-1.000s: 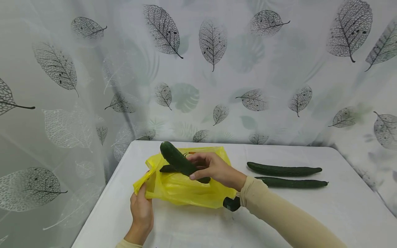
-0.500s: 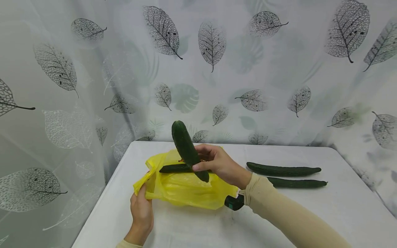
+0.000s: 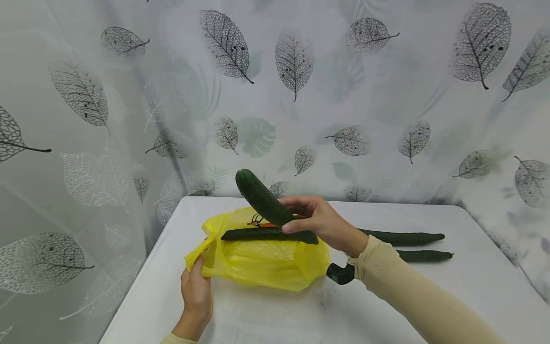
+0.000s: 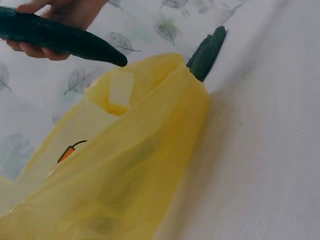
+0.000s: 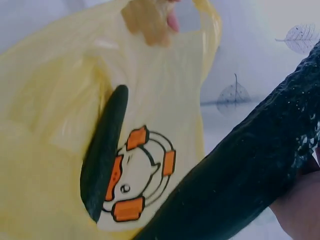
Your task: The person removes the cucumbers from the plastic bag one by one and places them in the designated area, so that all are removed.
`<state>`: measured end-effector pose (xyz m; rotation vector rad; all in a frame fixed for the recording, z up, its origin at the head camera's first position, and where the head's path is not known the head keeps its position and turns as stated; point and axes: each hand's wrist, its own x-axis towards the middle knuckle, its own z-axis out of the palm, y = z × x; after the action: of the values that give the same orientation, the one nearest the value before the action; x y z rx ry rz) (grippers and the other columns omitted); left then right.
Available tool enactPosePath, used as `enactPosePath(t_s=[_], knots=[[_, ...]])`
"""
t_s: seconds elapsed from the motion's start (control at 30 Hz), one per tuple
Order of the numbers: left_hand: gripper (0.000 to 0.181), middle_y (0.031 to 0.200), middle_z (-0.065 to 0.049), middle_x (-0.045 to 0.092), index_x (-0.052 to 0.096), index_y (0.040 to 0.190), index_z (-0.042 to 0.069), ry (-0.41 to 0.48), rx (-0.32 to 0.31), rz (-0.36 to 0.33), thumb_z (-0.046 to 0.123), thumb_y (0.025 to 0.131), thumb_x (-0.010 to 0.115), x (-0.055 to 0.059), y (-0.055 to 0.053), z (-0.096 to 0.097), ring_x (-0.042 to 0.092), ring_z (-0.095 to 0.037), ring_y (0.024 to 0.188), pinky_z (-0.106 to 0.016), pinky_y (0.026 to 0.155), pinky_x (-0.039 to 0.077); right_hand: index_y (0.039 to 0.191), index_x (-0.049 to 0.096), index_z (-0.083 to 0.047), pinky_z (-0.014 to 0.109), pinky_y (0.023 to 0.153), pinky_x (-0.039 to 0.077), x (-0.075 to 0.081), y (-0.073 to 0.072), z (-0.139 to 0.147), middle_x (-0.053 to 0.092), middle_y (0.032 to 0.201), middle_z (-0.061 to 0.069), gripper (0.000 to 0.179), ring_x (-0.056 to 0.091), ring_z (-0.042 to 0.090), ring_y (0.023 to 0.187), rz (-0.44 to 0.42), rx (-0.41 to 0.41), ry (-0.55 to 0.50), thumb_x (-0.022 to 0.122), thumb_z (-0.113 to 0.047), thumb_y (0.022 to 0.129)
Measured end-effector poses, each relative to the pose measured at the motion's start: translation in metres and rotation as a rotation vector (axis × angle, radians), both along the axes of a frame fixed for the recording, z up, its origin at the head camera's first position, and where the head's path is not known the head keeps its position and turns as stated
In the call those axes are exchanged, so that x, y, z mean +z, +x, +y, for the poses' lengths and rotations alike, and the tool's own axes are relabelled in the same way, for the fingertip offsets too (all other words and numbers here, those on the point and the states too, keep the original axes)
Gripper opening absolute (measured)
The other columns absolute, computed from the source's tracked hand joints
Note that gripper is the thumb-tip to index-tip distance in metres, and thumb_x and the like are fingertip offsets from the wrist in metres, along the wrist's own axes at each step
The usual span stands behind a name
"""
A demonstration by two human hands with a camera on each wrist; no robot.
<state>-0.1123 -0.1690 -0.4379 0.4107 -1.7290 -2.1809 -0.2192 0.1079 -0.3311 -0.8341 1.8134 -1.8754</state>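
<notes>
Leaf-printed curtain [image 3: 326,110] fills the upper part of the head view, behind a white table [image 3: 266,315]. Near the centre, the person's right hand [image 3: 318,222] has thumb and fingers closed about a dark green cucumber [image 3: 259,198], held up at a slant with its blunt end toward the upper left. Below it, left of centre, a yellow bag [image 3: 266,274] lies on the table; the left hand [image 3: 197,291], at lower left, grips its edge. A second cucumber [image 3: 247,233] rests in the bag's mouth, though I can't quite tell how deep it sits, since the plastic shows only dim green through it. Two long cucumbers [image 3: 404,238] lie side by side at the right of the frame, partly hidden by the right sleeve [image 3: 412,291].

My guess is that the step in hand is moving one cucumber across the bag's mouth; whether in or out, I can't say. The next move seems to call for a left hand that holds the edge wide and a right grip that clears the plastic.
</notes>
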Motion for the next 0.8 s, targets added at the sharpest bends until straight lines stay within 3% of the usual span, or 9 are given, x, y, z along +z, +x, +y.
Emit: enactPosePath(t_s=[0.4,0.8], knots=[[0.048,0.143,-0.007,0.043,0.042,0.148,0.001,-0.008,-0.004,-0.012,0.030,0.113,0.024,0.000,-0.001,-0.001,0.036,-0.014,0.136,-0.033,0.118,0.030,0.132,0.067,-0.012,0.043,0.092,0.058,-0.009,0.002,0.036,0.063,0.132,0.010,0.052,0.063,0.033,0.114,0.079,-0.033,0.148,0.084,-0.009,0.083],[0.048,0.144,-0.006,0.043,0.041,0.148,0.000,0.007,0.012,-0.014,0.028,0.112,0.025,-0.002,-0.002,0.001,0.037,-0.015,0.135,-0.031,0.117,0.031,0.127,0.070,-0.012,0.036,0.089,0.059,-0.036,0.003,0.088,0.067,0.124,0.010,0.049,0.066,0.031,0.106,0.182,-0.121,0.281,0.086,-0.010,0.081]])
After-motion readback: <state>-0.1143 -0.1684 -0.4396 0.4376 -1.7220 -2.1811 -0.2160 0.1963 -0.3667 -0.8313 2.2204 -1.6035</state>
